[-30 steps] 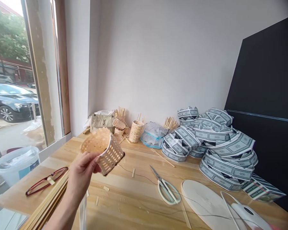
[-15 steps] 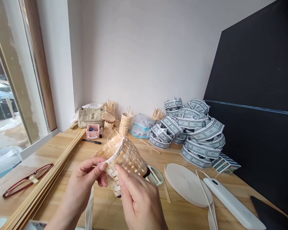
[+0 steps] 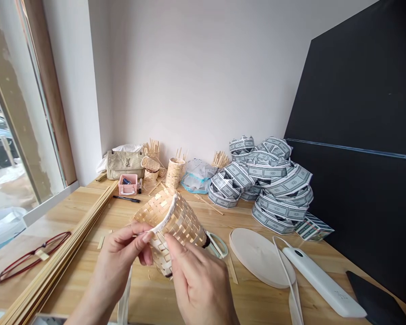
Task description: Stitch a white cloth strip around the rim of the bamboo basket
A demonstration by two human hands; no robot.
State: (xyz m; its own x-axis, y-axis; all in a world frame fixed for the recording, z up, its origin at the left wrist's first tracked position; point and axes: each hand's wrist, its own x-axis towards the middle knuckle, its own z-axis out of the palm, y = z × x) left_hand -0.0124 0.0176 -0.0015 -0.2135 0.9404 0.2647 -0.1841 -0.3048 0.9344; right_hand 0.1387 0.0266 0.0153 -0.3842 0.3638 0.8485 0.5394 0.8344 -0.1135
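A tilted woven basket (image 3: 184, 221) of pale flat strips is held up above the table, its opening turned to the upper left. White braided trim (image 3: 165, 216) runs along part of its rim, and a dark edge shows at the base. My left hand (image 3: 130, 246) pinches the trim and rim between thumb and fingers. Against the basket's near wall, just below the rim, my right hand (image 3: 196, 275) has its fingers closed; whatever is between them is hidden. A pale flat tape (image 3: 124, 293) hangs below my left hand.
Scissors (image 3: 218, 246) lie behind the basket. Right of them are a coiled tape roll (image 3: 257, 257) and a white handheld device (image 3: 325, 280). Long strips (image 3: 71, 243) and red glasses (image 3: 34, 257) lie left. Patterned bands (image 3: 270, 180), a pink box (image 3: 127, 184) and small baskets stand behind.
The view has shifted slightly, so the table things sit a little further left. Both hands keep nearly the same hold on the basket.
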